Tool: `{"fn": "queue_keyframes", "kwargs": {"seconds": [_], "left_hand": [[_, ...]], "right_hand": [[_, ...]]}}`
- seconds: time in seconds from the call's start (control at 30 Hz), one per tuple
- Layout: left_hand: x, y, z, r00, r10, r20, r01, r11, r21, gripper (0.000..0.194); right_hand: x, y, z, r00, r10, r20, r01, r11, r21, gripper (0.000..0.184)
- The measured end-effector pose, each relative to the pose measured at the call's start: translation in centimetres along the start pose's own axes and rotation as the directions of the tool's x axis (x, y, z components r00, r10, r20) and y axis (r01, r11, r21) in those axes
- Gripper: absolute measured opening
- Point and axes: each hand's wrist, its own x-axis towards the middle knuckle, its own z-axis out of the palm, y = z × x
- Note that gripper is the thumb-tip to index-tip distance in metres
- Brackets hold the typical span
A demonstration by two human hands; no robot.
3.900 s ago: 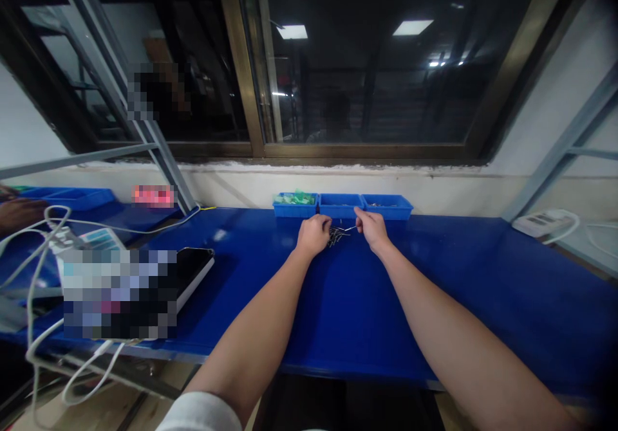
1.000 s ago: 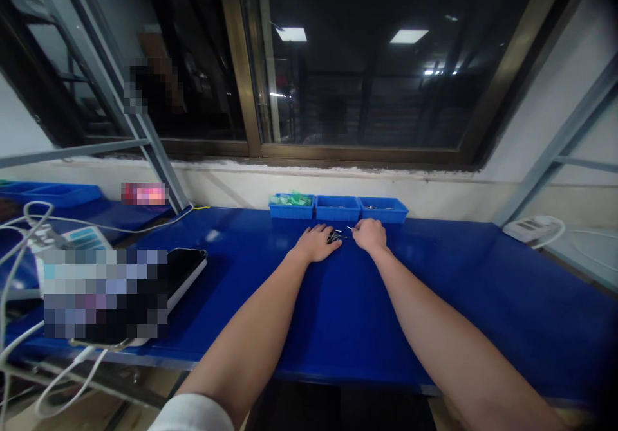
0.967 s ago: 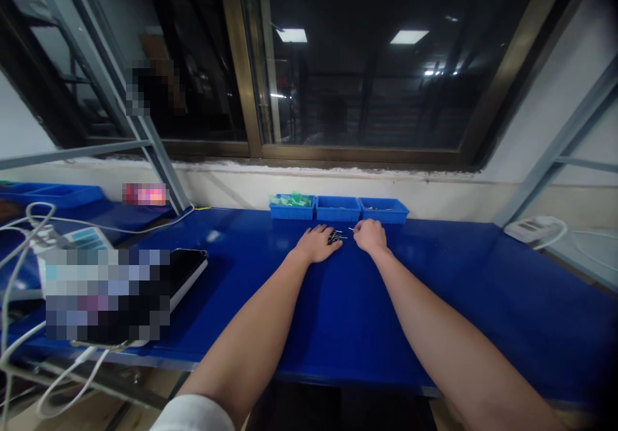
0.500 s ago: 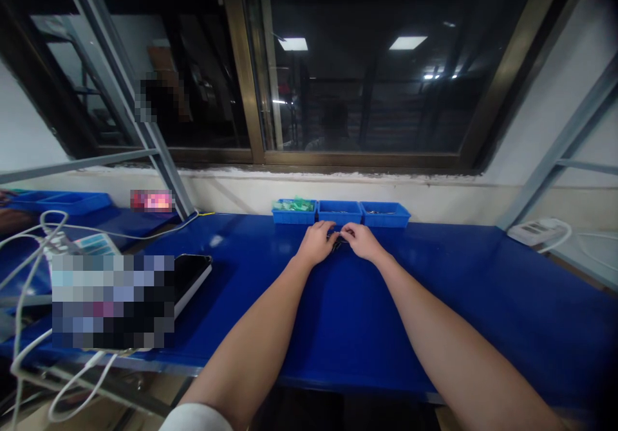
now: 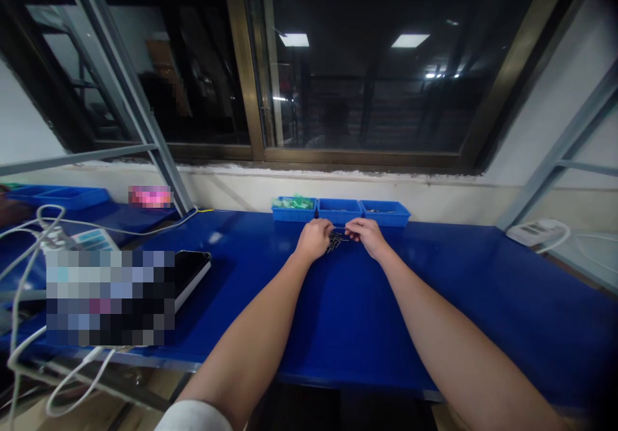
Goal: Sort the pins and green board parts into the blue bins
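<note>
Over the far middle of the blue table my left hand (image 5: 315, 238) is closed, thumb and fingers pinched together. My right hand (image 5: 365, 235) faces it, also pinched. A thin, pale, rod-like piece (image 5: 340, 227) spans the small gap between both sets of fingertips; its exact kind is too small to make out. Just below lies a small heap of slim dark metal-looking pieces (image 5: 335, 242), partly covered by my left hand. Behind my hands stand three blue bins: the left bin (image 5: 294, 215) with green and clear packets, the middle bin (image 5: 339, 213) and right bin (image 5: 386, 215) with small metallic pieces.
On the left lies a black-topped device (image 5: 193, 270), partly blurred, with white cables (image 5: 19, 328) around it. A power strip (image 5: 535, 231) sits at the right. A grey metal frame (image 5: 167, 177) rises at the back left, near other blue trays (image 5: 72, 197) and a person's hand.
My hands have moved slightly apart, and the thin piece now shows between them. More of the dark heap below is uncovered.
</note>
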Motion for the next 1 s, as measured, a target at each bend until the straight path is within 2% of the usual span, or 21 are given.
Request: {"fn": "queue_keyframes", "kwargs": {"seconds": [0.17,0.37,0.47,0.53,0.63,0.77,0.87,0.9,1.0], "left_hand": [[0.0,0.1,-0.1,0.999,0.038,-0.010,-0.039,0.999,-0.036,0.019],[-0.1,0.5,-0.5,1.000,0.022,0.002,-0.022,0.996,-0.081,0.018],[-0.2,0.8,-0.7,1.000,0.013,0.013,-0.011,0.993,-0.115,0.019],[-0.2,0.9,-0.8,1.000,0.008,0.018,-0.005,0.990,-0.141,0.021],[-0.3,0.7,-0.6,0.999,-0.044,-0.005,0.042,0.981,-0.191,0.033],[-0.3,-0.1,-0.1,0.990,-0.138,-0.030,0.129,0.969,-0.210,0.046],[-0.3,-0.5,0.2,0.987,-0.158,-0.016,0.152,0.969,-0.193,0.053],[-0.3,-0.5,0.2,0.986,-0.164,-0.003,0.161,0.970,-0.183,0.055],[-0.4,-0.4,0.0,0.979,-0.190,0.068,0.197,0.973,-0.118,0.060]], "right_hand": [[0.2,0.3,0.0,1.000,-0.006,0.016,0.006,0.999,0.039,0.020],[0.1,0.1,0.0,0.998,-0.015,0.054,0.008,0.991,0.132,0.022],[0.0,0.0,0.0,0.999,-0.021,0.036,0.016,0.990,0.137,0.026],[0.1,0.0,-0.1,0.999,-0.020,-0.026,0.023,0.992,0.127,0.028],[0.4,0.0,-0.4,0.982,0.008,-0.187,0.007,0.997,0.077,0.031],[1.3,0.0,-1.5,0.920,0.022,-0.390,-0.017,1.000,0.016,0.027],[2.1,0.1,-2.6,0.870,0.009,-0.492,0.035,0.996,0.081,0.019],[2.2,0.2,-2.9,0.858,0.004,-0.514,0.062,0.992,0.112,0.023],[2.3,0.5,-3.4,0.873,0.019,-0.487,0.043,0.992,0.117,0.053]]}}
